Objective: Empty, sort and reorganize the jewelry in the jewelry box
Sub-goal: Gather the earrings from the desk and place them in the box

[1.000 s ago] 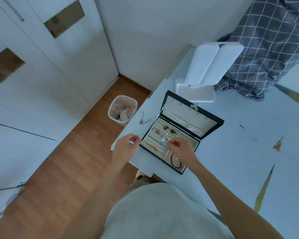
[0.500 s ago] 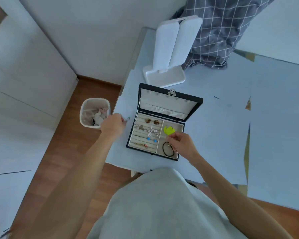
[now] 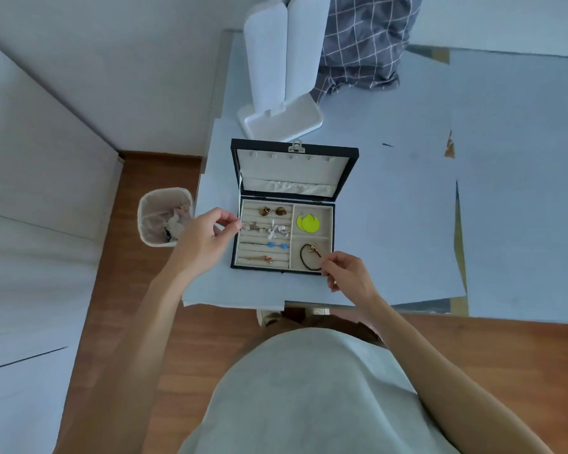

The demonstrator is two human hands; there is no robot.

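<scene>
While a person looks down from above, a white bin lined with a bag stands on the wood floor at about nine o'clock from the jewelry box. Just to its right, the left hand hovers at the box's left edge, thumb and forefinger pinched together on a small silvery piece that lies over the left rim; the other fingers are curled. The black box sits open on the pale blue table, its lid standing up at twelve o'clock with a metal clasp at the top. On the cream ring rolls in the left half lie two brown round earrings at the top, a white piece below them, two blue beads lower still, and a thin gold-and-pink pin at six o'clock. In the right half, the upper compartment holds yellow-green leaf shapes; the lower one holds a dark cord bracelet with a gold charm. The right hand is at the box's five o'clock corner, fingers curled, fingertips meeting at the bracelet's cord; whether they grip it cannot be told. At twelve o'clock beyond the box stands a white folding stand, with grey checked cloth to its right
</scene>
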